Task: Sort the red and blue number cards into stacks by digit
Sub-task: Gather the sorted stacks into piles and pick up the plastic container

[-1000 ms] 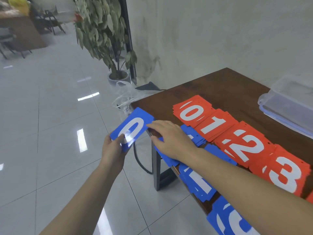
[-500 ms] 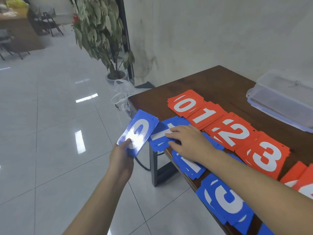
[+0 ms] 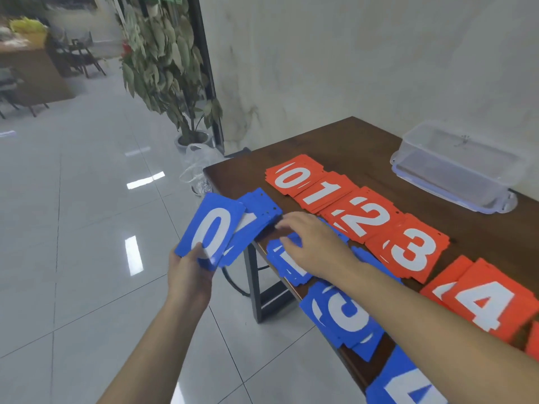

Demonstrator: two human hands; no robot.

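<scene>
Left hand [image 3: 191, 269] grips the blue 0 cards [image 3: 211, 231] by their lower edge, held off the table's left end, above the floor. Right hand [image 3: 313, 243], fingers spread and relaxed, rests on the blue 1 stack [image 3: 287, 265] at the near table edge. Four blue stacks show: the 0s, the 1s, one with a partly hidden digit [image 3: 344, 314] and a cropped one [image 3: 405, 384]. Five red stacks: 0 [image 3: 293, 176], 1 [image 3: 323, 193], 2 [image 3: 363, 218], 3 [image 3: 412, 252], 4 [image 3: 484, 309]. One dark wooden table [image 3: 344, 141], one clear lidded box [image 3: 455, 166]. Glossy tiled floor [image 3: 87, 228], one potted plant [image 3: 169, 68], pale wall.
</scene>
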